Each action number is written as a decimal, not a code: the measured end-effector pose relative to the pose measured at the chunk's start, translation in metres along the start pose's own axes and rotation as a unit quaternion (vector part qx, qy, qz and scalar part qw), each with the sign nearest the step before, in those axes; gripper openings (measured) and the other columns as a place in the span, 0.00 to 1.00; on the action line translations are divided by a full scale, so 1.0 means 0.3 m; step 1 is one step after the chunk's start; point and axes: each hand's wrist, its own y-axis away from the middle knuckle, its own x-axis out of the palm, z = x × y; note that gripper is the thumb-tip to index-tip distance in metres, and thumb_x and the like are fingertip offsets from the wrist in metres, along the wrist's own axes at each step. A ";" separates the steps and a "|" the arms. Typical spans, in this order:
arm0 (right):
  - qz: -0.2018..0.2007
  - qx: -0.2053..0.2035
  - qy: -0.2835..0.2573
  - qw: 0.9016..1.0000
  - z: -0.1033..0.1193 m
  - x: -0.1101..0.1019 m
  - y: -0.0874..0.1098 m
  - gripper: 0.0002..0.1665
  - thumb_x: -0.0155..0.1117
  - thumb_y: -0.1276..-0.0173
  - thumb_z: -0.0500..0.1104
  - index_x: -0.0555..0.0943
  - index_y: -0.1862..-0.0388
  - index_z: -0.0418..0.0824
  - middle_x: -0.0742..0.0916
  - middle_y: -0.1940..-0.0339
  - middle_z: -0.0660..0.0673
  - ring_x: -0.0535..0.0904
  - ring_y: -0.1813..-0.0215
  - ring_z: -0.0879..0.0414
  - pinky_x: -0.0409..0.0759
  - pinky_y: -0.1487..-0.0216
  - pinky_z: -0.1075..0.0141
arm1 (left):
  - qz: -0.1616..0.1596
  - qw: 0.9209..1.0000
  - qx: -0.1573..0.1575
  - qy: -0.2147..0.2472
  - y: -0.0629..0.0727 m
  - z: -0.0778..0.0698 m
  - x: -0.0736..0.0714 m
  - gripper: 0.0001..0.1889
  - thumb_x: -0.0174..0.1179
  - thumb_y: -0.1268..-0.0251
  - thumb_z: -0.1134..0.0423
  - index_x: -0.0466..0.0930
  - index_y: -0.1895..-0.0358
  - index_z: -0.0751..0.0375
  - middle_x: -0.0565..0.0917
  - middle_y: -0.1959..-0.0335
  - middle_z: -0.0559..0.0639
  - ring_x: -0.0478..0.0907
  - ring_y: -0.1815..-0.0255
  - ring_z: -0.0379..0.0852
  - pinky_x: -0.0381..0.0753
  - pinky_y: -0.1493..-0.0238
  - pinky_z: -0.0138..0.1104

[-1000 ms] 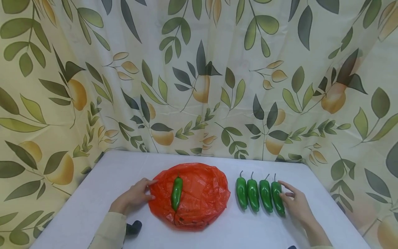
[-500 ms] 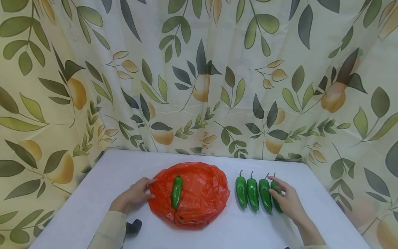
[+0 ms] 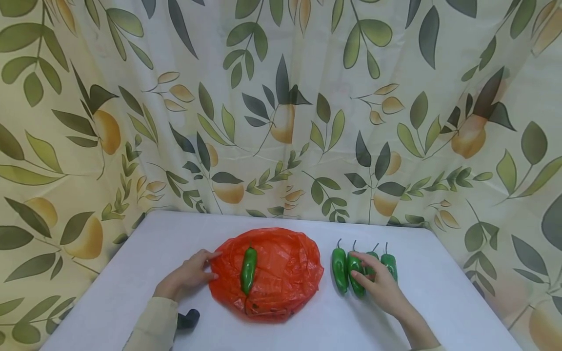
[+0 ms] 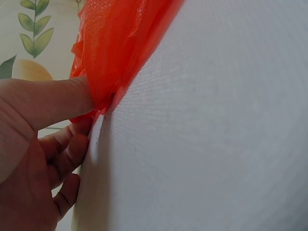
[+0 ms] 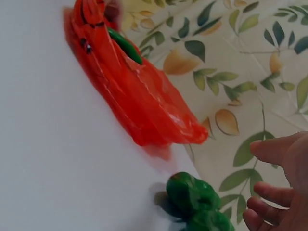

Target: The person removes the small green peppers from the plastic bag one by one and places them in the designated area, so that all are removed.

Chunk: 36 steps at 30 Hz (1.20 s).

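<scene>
A red plastic bag lies on the white table with one green chili pepper on it. My left hand pinches the bag's left edge; in the left wrist view the thumb presses against the red plastic. To the right, several green peppers stand in a row, stems pointing away. Over this row is my right hand, thumb and fingers spread, holding nothing. It partly hides the second pepper and the third pepper. The right wrist view shows that hand apart from the peppers.
A dark object sits near the left sleeve, its kind unclear. Behind the white table hangs a curtain printed with leaves and fruit.
My right hand has moved left along the row, from the rightmost pepper to above the second and third. The left hand stays on the bag's edge.
</scene>
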 end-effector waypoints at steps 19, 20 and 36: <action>0.075 0.008 -0.036 0.996 0.143 0.174 -0.020 0.27 0.65 0.29 0.43 0.76 0.32 0.49 0.77 0.29 0.42 0.74 0.33 0.41 0.84 0.41 0.51 | 0.003 1.000 0.003 -0.007 -0.002 0.000 -0.001 0.34 0.72 0.40 0.60 0.73 0.28 0.47 0.77 0.43 0.49 0.71 0.35 0.55 0.78 0.37 0.58; 0.079 0.004 -0.039 0.996 0.154 0.188 -0.024 0.27 0.65 0.29 0.43 0.76 0.32 0.50 0.78 0.30 0.43 0.74 0.33 0.42 0.83 0.41 0.51 | 0.003 1.000 0.006 -0.007 -0.003 -0.002 -0.003 0.34 0.71 0.40 0.61 0.73 0.28 0.47 0.77 0.43 0.49 0.71 0.35 0.56 0.78 0.37 0.58; 0.186 -0.055 -0.074 0.978 0.250 0.379 -0.104 0.26 0.61 0.24 0.46 0.72 0.29 0.51 0.76 0.29 0.42 0.68 0.25 0.40 0.73 0.32 0.35 | 0.006 1.000 0.009 -0.015 -0.006 -0.001 -0.007 0.36 0.72 0.41 0.59 0.72 0.28 0.47 0.77 0.42 0.49 0.73 0.37 0.53 0.79 0.37 0.57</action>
